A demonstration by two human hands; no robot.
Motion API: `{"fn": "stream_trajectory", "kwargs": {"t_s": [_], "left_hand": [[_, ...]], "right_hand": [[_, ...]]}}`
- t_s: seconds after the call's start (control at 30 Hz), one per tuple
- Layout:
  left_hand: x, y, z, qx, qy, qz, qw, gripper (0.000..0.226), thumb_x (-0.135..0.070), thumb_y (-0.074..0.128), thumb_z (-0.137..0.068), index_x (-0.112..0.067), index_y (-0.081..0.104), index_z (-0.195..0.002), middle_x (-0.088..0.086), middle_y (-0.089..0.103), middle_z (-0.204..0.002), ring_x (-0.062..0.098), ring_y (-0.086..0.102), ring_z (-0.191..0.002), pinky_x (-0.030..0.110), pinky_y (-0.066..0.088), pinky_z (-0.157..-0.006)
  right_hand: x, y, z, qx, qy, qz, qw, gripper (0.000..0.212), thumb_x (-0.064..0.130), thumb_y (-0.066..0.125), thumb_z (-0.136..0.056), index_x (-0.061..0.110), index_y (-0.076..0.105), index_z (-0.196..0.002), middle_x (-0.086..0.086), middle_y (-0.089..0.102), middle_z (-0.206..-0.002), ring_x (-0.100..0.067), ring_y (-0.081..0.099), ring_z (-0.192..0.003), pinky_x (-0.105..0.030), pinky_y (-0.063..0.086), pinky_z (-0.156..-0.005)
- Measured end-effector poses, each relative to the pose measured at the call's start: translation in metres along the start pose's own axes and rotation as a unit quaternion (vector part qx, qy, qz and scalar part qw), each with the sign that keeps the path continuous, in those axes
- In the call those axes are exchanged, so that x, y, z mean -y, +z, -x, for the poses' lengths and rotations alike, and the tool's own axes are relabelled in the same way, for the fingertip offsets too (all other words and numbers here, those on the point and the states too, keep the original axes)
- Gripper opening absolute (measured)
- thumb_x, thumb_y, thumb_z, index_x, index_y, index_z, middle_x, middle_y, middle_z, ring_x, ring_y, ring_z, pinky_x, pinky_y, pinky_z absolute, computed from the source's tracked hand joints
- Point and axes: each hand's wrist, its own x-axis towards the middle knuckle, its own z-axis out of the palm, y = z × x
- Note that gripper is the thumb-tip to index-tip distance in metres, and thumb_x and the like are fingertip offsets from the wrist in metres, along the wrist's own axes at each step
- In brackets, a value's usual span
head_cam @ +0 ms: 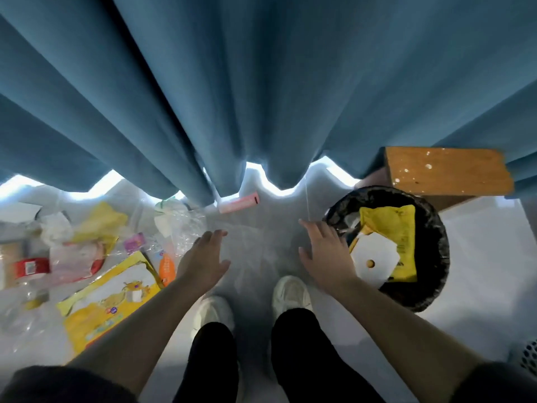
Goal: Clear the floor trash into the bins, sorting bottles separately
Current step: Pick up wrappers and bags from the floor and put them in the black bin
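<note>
Yellow dominates the litter on the pale floor [261,228] in the left half of the frame. A flattened yellow carton [110,295] with a cartoon print lies lower left, and a crumpled yellow bag [101,222] sits above it. Between them are a pinkish-red plastic bag [75,263] and a small purple packet [135,242]. An orange wrapper [167,269] lies just beside the carton's right corner. Crinkled clear plastic wrap [186,225] lies near the curtain hem. At the far left edge a clear bottle with a red label [29,269] lies on its side, blurred. A pink roll [239,202] rests at the foot of the blue curtain [261,82], upper centre.

At right centre stands a round bin [436,228] lined with a black bag. It holds a yellow printed bag [389,222] and a white paper piece [374,260] with a small round hole. Above it is a brown wooden board [447,170] flecked with white.

Both hands are empty. The left hand [203,257] is flat with straight fingers, just right of the orange wrapper. The right hand [325,254] has spread fingers, beside the bin's left rim. White shoes [292,292] show below, centre.
</note>
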Motion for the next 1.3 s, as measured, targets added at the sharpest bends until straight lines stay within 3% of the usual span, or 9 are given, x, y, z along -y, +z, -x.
{"fn": "stream_trajectory", "kwargs": {"t_s": [0.13, 0.3, 0.43, 0.67, 0.8, 0.93, 1.0, 1.13, 1.3], "left_hand": [[0.062, 0.009, -0.020, -0.008, -0.018, -0.097, 0.995, 0.060, -0.034, 0.062, -0.086, -0.019, 0.036, -0.138, 0.004, 0.045, -0.136, 0.025, 0.047, -0.122, 0.038, 0.044, -0.089], [0.126, 0.028, -0.047, -0.019, -0.046, -0.174, 0.984, 0.065, -0.042, 0.067, -0.081, -0.016, 0.041, -0.135, 0.007, 0.050, -0.129, 0.027, 0.051, -0.116, 0.039, 0.050, -0.085], [0.157, 0.045, -0.074, -0.038, -0.081, -0.150, 0.985, 0.071, -0.044, 0.076, -0.071, -0.015, 0.046, -0.129, 0.009, 0.057, -0.121, 0.028, 0.055, -0.108, 0.041, 0.052, -0.083], [0.176, 0.074, -0.117, -0.107, -0.154, -0.058, 0.980, 0.101, -0.054, 0.080, -0.062, -0.012, 0.028, -0.139, 0.020, 0.042, -0.137, 0.042, 0.047, -0.120, 0.055, 0.049, -0.088], [0.178, 0.084, -0.135, -0.130, -0.129, -0.093, 0.979, 0.107, -0.057, 0.078, -0.063, -0.014, 0.022, -0.144, 0.019, 0.028, -0.150, 0.041, 0.031, -0.135, 0.059, 0.038, -0.100], [0.184, 0.081, -0.154, -0.123, -0.059, -0.154, 0.979, 0.105, -0.054, 0.077, -0.066, -0.018, 0.020, -0.145, 0.015, 0.020, -0.156, 0.037, 0.016, -0.144, 0.059, 0.024, -0.110], [0.187, 0.077, -0.161, -0.103, -0.052, -0.173, 0.978, 0.104, -0.054, 0.077, -0.066, -0.017, 0.020, -0.145, 0.016, 0.026, -0.153, 0.037, 0.021, -0.142, 0.058, 0.022, -0.110], [0.185, 0.072, -0.164, -0.101, -0.050, -0.211, 0.971, 0.088, -0.050, 0.079, -0.066, -0.013, 0.036, -0.134, 0.016, 0.049, -0.130, 0.035, 0.047, -0.119, 0.057, 0.026, -0.107], [0.183, 0.077, -0.160, -0.098, -0.068, -0.209, 0.971, 0.071, -0.047, 0.080, -0.068, -0.010, 0.049, -0.120, 0.015, 0.054, -0.123, 0.034, 0.051, -0.111, 0.051, 0.034, -0.100]], "right_hand": [[0.027, 0.037, -0.046, 0.006, -0.080, 0.164, 0.983, 0.048, 0.028, 0.037, -0.094, 0.015, 0.039, -0.140, -0.010, 0.042, -0.143, -0.030, 0.038, -0.132, -0.045, 0.030, -0.106], [0.040, 0.084, -0.095, 0.098, -0.091, 0.250, 0.959, 0.061, 0.030, 0.049, -0.090, 0.017, 0.025, -0.145, -0.011, 0.027, -0.150, -0.030, 0.022, -0.141, -0.044, 0.023, -0.111], [0.045, 0.117, -0.128, 0.105, -0.108, 0.287, 0.946, 0.057, 0.022, 0.053, -0.089, 0.018, 0.031, -0.141, -0.010, 0.031, -0.147, -0.030, 0.026, -0.139, -0.044, 0.027, -0.108], [0.048, 0.164, -0.180, 0.076, -0.116, 0.283, 0.949, 0.048, 0.010, 0.067, -0.074, 0.013, 0.058, -0.121, -0.017, 0.056, -0.123, -0.035, 0.052, -0.119, -0.048, 0.046, -0.086], [0.050, 0.183, -0.206, 0.122, -0.098, 0.269, 0.950, 0.060, 0.014, 0.045, -0.090, 0.021, 0.024, -0.146, -0.009, 0.018, -0.154, -0.029, 0.023, -0.141, -0.044, 0.033, -0.104], [0.060, 0.186, -0.229, 0.136, -0.055, 0.207, 0.967, 0.062, 0.013, 0.039, -0.095, 0.023, 0.012, -0.150, -0.004, 0.003, -0.160, -0.028, 0.028, -0.140, -0.043, 0.041, -0.098], [0.062, 0.188, -0.236, 0.151, -0.029, 0.186, 0.970, 0.058, 0.014, 0.038, -0.096, 0.023, 0.017, -0.149, -0.006, 0.014, -0.157, -0.029, 0.034, -0.135, -0.042, 0.043, -0.093], [0.065, 0.199, -0.234, 0.119, 0.004, 0.185, 0.975, 0.048, 0.014, 0.047, -0.095, 0.018, 0.033, -0.140, -0.008, 0.035, -0.134, -0.028, 0.049, -0.117, -0.038, 0.045, -0.075], [0.062, 0.207, -0.219, 0.107, 0.012, 0.195, 0.975, 0.038, 0.014, 0.056, -0.090, 0.016, 0.045, -0.126, -0.005, 0.051, -0.123, -0.027, 0.055, -0.111, -0.036, 0.045, -0.077]]}}
